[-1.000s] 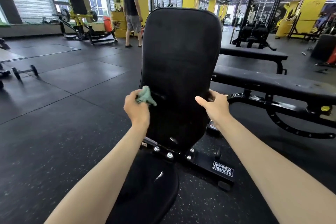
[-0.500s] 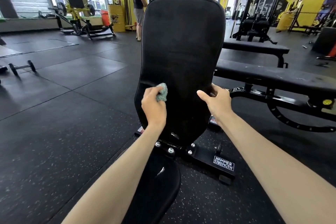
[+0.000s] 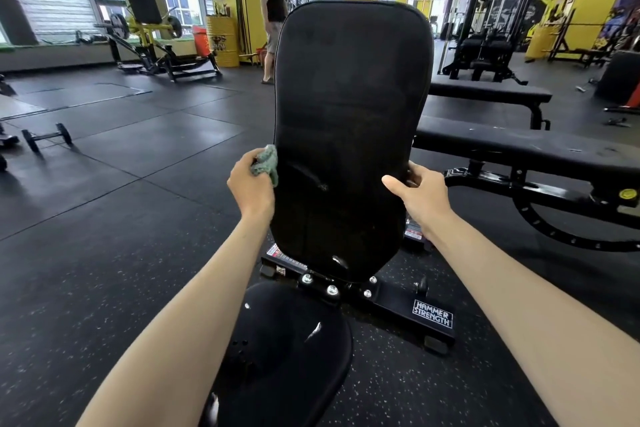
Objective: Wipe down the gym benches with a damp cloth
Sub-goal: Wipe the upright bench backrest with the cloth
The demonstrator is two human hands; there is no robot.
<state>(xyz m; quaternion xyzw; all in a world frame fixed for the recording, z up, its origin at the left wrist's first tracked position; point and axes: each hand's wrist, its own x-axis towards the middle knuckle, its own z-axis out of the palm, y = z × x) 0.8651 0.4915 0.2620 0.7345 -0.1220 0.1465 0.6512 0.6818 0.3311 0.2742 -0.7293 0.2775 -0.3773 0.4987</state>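
An upright black bench backrest (image 3: 351,121) stands right in front of me, with its round black seat pad (image 3: 287,357) below. My left hand (image 3: 251,185) grips a crumpled green cloth (image 3: 266,162) and holds it against the backrest's left edge, about halfway up. My right hand (image 3: 422,196) holds the backrest's right edge, fingers wrapped behind it and thumb out in front. A damp streak shows on the pad between my hands.
Two flat black benches (image 3: 526,152) stand to the right, over a black adjustment arc. A dumbbell (image 3: 46,137) lies on the rubber floor at left. A person (image 3: 273,14) stands behind the backrest near a yellow drum (image 3: 221,42) and a yellow machine.
My left hand with the cloth swept right onto the pad, then back to the backrest's left edge, now higher. My right hand stayed on the right edge.
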